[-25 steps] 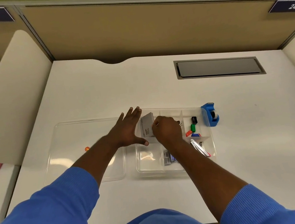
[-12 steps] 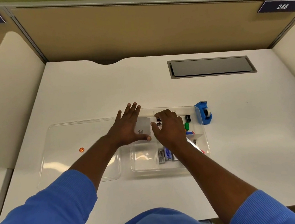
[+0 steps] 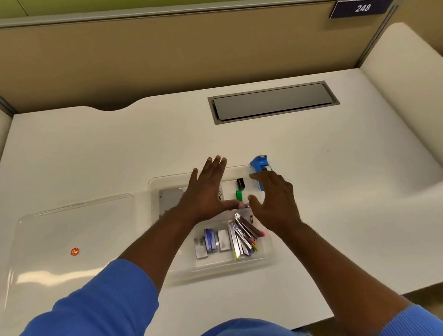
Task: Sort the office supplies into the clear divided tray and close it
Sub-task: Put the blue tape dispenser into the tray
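Both hands have let go of the grey notepad (image 3: pixel 171 198), which now lies flat in the clear divided tray's (image 3: pixel 219 269) far-left compartment. Left hand (image 3: pixel 207 194) hovers spread and empty over the tray's middle; right hand (image 3: pixel 273 203), also empty with fingers loosely curled, has swung toward the blue tape dispenser (image 3: pixel 259 166) just outside the far-right corner, likely the next item. Clear lid (image 3: pixel 68 273) waits left.

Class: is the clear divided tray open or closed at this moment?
Open. The clear lid lies flat on the desk, left of the divided tray; its contents are uncovered.
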A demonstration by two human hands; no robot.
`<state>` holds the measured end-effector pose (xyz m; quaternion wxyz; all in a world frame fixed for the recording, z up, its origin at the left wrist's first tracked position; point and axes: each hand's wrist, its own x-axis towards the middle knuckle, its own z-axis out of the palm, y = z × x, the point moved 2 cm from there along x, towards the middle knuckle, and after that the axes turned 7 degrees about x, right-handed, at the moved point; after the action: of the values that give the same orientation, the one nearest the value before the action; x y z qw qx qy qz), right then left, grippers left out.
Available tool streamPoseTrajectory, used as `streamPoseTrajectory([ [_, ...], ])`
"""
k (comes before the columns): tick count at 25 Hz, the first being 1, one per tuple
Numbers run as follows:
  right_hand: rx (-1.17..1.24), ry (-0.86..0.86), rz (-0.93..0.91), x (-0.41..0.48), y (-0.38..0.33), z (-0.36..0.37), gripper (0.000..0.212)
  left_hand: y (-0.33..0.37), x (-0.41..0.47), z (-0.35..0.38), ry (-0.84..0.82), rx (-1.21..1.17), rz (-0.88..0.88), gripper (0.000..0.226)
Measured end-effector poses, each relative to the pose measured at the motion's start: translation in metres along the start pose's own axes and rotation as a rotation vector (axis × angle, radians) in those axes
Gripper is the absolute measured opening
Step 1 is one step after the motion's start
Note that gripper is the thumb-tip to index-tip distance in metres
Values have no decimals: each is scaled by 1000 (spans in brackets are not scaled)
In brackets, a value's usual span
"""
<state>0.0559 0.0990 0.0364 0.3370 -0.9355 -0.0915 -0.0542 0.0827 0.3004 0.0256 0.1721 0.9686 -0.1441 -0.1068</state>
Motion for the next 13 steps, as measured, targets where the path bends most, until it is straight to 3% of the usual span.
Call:
streamPoseTrajectory([
  [9,-66,-293,105,33,107,-30,91,59,97,24,-68,76,-4,128],
  [13,-26,-349,87,55,127,-24,103,69,126,32,-129,146,-32,133],
])
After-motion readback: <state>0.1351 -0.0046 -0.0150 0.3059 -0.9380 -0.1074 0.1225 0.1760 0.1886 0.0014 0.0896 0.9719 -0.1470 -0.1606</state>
